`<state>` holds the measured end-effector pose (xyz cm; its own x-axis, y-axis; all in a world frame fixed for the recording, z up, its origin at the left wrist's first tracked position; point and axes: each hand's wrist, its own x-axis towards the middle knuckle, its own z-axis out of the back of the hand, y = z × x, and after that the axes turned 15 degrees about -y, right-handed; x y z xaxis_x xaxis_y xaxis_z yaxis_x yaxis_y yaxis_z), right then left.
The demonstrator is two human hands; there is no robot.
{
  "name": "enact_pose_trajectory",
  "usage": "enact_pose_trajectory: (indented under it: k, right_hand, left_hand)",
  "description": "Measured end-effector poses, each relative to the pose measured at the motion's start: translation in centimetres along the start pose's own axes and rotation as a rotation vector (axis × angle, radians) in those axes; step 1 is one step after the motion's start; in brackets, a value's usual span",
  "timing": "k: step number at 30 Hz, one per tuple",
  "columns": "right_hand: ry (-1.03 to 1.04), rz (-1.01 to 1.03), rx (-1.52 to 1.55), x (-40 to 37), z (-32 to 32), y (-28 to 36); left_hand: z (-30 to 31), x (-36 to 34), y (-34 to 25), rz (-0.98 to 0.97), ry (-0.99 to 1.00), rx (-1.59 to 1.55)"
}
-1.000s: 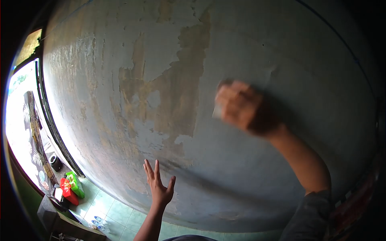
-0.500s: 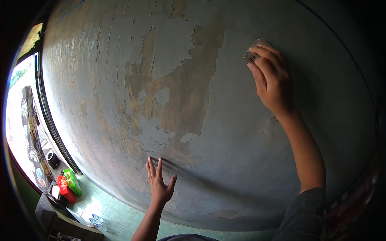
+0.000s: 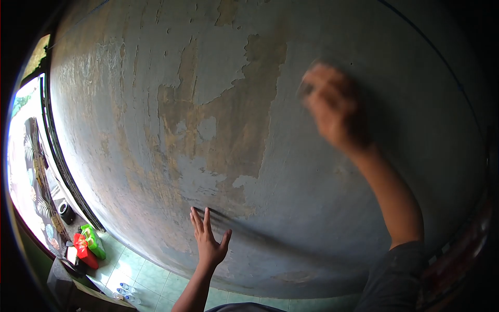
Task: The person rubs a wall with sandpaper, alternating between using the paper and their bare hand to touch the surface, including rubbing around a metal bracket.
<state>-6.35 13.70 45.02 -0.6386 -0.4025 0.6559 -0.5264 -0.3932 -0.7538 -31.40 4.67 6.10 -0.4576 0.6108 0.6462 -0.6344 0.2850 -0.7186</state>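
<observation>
Basically, right hand (image 3: pixel 338 112), upper right — fingers pinching blurred sheet (image 3: pixel 307 89) at wall (image 3: pixel 306 203); ragged coating edge (image 3: pixel 270 120) could snag it. Left hand (image 3: pixel 210 248), lower middle — fingers splayed, empty.

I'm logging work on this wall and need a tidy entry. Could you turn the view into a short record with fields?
Surface: grey wall with brownish patches where the grey is missing
Holding: right grip, raised right of the patches, closed on a thin piece, both blurred
Empty: left grip, spread open, low and left of centre; wall contact unclear
Floor: pale green tiles
Lower left: red bag beside green bag; clear bottles with blue caps nearby
Unclear: what the thin piece is
</observation>
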Motion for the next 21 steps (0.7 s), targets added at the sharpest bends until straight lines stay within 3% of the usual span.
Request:
enact_pose_trajectory:
  k: [2, 5, 7, 10, 12, 15, 17, 20, 21]
  right_hand:
    - [0.146, 0.310, 0.166, -2.8, -0.4, 5.7]
    - [0.247, 0.356, 0.431, -4.9, -0.8, 7.3]
    - [0.125, 0.328, 0.153, -2.3, -0.6, 2.8]
    - [-0.098, -0.197, 0.071, 1.2, 0.6, -2.0]
    - [-0.037, -0.111, -0.023, 0.3, 0.4, -0.1]
    - [0.204, 0.288, 0.298, -5.5, -0.2, 7.7]
    - [0.288, 0.390, 0.388, -5.7, 0.5, 8.1]
    - [0.162, 0.291, 0.129, -3.2, 0.8, 2.9]
    - [0.104, 0.120, 0.087, -1.8, 1.4, 0.9]
  left_hand:
    - [0.2, 0.1, 0.2, -0.010, 0.015, 0.007]
    - [0.2, 0.1, 0.6, -0.015, 0.026, 0.019]
    - [0.3, 0.0, 0.6, -0.016, 0.028, 0.021]
    - [0.2, -0.1, 0.5, -0.019, 0.027, 0.010]
    - [0.2, -0.1, 0.6, -0.020, 0.026, 0.007]
    - [0.6, -0.2, 0.5, 0.000, 0.052, 0.008]
    - [0.2, -0.3, 0.9, -0.034, 0.038, 0.000]
    - [0.2, -0.4, 0.9, -0.035, 0.035, 0.006]
    - [0.2, -0.4, 0.5, -0.026, 0.032, 0.001]
